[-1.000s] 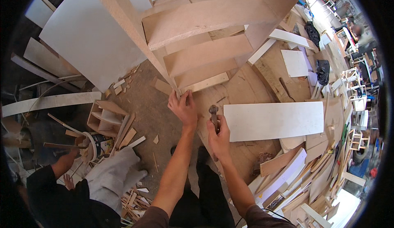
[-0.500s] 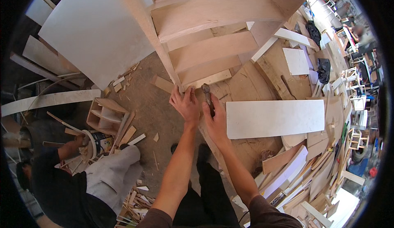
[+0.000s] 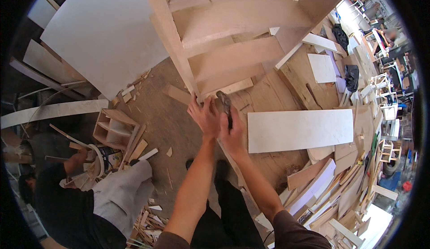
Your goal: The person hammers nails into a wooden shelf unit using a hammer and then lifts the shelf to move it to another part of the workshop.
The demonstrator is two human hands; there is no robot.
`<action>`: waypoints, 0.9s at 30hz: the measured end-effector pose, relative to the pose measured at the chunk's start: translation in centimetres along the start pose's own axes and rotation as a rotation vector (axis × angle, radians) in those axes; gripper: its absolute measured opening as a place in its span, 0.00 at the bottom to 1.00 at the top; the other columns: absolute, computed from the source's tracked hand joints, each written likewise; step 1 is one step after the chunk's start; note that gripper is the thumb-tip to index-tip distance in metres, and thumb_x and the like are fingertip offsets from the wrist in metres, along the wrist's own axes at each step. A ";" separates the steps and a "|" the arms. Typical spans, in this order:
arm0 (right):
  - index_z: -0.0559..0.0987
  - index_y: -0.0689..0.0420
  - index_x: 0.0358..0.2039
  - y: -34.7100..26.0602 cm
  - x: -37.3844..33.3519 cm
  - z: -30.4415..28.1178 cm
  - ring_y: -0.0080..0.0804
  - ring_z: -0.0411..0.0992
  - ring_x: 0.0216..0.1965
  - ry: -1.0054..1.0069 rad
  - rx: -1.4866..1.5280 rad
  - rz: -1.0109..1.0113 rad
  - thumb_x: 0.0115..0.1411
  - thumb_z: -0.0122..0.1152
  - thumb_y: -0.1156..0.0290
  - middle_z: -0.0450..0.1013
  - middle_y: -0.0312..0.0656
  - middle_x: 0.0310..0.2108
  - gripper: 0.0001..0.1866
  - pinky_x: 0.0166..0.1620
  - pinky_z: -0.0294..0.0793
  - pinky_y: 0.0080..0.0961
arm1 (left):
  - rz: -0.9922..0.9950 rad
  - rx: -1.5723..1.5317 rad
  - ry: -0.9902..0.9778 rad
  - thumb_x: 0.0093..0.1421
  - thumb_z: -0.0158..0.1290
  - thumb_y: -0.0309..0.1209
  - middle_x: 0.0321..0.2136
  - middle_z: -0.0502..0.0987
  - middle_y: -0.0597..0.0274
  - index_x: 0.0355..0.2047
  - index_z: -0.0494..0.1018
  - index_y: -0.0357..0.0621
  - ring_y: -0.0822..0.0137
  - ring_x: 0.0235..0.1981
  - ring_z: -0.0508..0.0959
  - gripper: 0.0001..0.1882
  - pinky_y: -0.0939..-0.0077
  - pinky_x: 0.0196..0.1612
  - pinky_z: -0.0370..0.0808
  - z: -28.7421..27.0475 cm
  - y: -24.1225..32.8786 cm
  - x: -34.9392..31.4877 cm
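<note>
fingers (image 3: 194,105) of the left hand (image 3: 207,121) bunched at the near corner of a wooden shelf unit (image 3: 237,54), any pinch impossible to tell; the right hand (image 3: 233,135) wrapped around a hammer (image 3: 225,103), left of a white board (image 3: 300,131).

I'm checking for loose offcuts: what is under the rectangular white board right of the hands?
A brown wooden worktop shows beside the rectangular white board, and a pale flat offcut pokes out past its lower edge. Anything fully beneath is covered.
</note>
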State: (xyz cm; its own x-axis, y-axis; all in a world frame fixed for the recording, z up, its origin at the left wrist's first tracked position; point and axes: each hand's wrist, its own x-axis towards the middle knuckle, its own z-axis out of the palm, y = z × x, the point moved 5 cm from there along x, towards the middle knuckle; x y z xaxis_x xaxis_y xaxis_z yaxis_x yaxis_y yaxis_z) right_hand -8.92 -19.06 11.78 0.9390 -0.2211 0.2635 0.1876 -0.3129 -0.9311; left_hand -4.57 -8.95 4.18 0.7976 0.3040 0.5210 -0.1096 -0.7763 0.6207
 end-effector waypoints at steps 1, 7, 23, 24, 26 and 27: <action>0.71 0.68 0.54 0.0 0.1 0.2 0.46 0.78 0.39 0.002 -0.011 0.010 0.67 0.52 0.68 0.77 0.57 0.40 0.20 0.41 0.76 0.32 | -0.012 -0.002 -0.003 0.56 0.60 0.29 0.58 0.66 0.44 0.38 0.79 0.47 0.46 0.55 0.68 0.08 0.52 0.55 0.61 0.1 -0.2 0.0; 0.71 0.68 0.54 -0.5 -0.5 -0.3 0.46 0.78 0.38 0.068 -0.014 -0.052 0.68 0.51 0.67 0.77 0.57 0.40 0.20 0.40 0.76 0.33 | 0.009 -0.031 0.030 0.56 0.60 0.28 0.59 0.66 0.45 0.39 0.79 0.47 0.47 0.55 0.68 0.10 0.52 0.55 0.61 0.1 -0.2 0.0; 0.71 0.68 0.54 1.8 -1.0 0.1 0.51 0.78 0.39 0.016 -0.074 -0.031 0.68 0.50 0.66 0.76 0.58 0.40 0.20 0.41 0.76 0.35 | -0.008 0.004 -0.023 0.58 0.59 0.30 0.59 0.66 0.47 0.40 0.80 0.50 0.49 0.55 0.68 0.09 0.53 0.55 0.61 -0.2 0.4 -0.2; 0.71 0.67 0.54 2.4 -0.5 0.5 0.51 0.78 0.39 -0.043 -0.114 0.022 0.68 0.50 0.66 0.76 0.58 0.40 0.20 0.40 0.76 0.35 | -0.021 0.004 -0.045 0.58 0.59 0.30 0.59 0.66 0.47 0.40 0.80 0.50 0.49 0.55 0.68 0.09 0.53 0.55 0.61 -0.1 0.1 -0.2; 0.71 0.66 0.53 1.8 0.1 1.0 0.53 0.77 0.38 -0.072 -0.127 0.014 0.68 0.50 0.66 0.76 0.58 0.39 0.19 0.39 0.76 0.36 | -0.023 0.001 -0.043 0.58 0.59 0.30 0.59 0.66 0.47 0.40 0.81 0.49 0.49 0.55 0.68 0.09 0.53 0.55 0.61 -0.1 -0.5 0.1; 0.72 0.66 0.53 1.0 -0.3 0.5 0.53 0.77 0.38 -0.039 -0.111 -0.036 0.68 0.50 0.66 0.76 0.59 0.39 0.19 0.39 0.76 0.37 | -0.015 -0.008 -0.033 0.58 0.59 0.30 0.59 0.66 0.47 0.40 0.81 0.49 0.49 0.56 0.68 0.09 0.53 0.55 0.61 -0.3 -0.5 -0.3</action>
State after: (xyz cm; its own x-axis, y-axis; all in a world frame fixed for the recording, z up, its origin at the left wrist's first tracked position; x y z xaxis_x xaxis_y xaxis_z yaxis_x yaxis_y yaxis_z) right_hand -8.89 -18.85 10.62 0.9432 -0.1727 0.2839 0.1900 -0.4206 -0.8871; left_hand -4.92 -8.47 3.84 0.8181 0.2976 0.4921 -0.1020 -0.7670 0.6335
